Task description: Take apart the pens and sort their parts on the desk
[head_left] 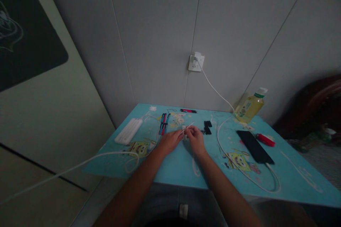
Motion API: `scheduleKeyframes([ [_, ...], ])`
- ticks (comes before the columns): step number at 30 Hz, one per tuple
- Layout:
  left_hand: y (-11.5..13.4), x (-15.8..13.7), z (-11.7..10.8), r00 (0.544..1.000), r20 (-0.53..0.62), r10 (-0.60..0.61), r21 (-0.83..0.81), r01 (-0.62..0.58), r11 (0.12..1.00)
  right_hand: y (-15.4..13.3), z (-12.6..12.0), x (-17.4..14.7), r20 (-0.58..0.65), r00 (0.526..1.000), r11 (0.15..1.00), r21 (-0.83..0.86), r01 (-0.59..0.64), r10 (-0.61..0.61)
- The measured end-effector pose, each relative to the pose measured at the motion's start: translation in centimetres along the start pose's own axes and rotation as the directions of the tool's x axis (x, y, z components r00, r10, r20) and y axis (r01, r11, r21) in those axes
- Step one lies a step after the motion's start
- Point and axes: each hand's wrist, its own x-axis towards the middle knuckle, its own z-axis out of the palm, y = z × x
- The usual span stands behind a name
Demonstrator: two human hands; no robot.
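A thin white stick [190,125], which looks like a pen refill, slants up between my two hands. My left hand [171,142] has its fingers closed around the stick's lower end. The fingers of my right hand [196,139] are pinched together on it from the other side. Small pale pieces [184,137] lie under the fingertips, mostly hidden. To the left are several blue and red pen barrels [163,124] with dark parts. On the right sit small black pieces [207,127], too dim to name surely.
A red and black pen [188,111] lies near the wall. A white power bank [129,131] is at left. To the right are a black phone [255,146], a red object [265,140] and a bottle of yellow liquid [250,108]. A white cable [218,138] loops across the tabletop.
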Motion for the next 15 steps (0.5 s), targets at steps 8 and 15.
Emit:
scheduleKeyframes([
  [8, -0.87, 0.09, 0.18, 0.999, -0.042, -0.019, -0.033, 0.017, 0.999, -0.21, -0.19, -0.19, -0.005, 1.000, 0.999, 0.042, 0.023, -0.023],
  [15, -1.05, 0.11, 0.27, 0.997, -0.071, 0.005, -0.040, -0.008, 0.999, -0.25, -0.15, -0.48, 0.060, 0.998, 0.999, 0.022, 0.025, -0.027],
])
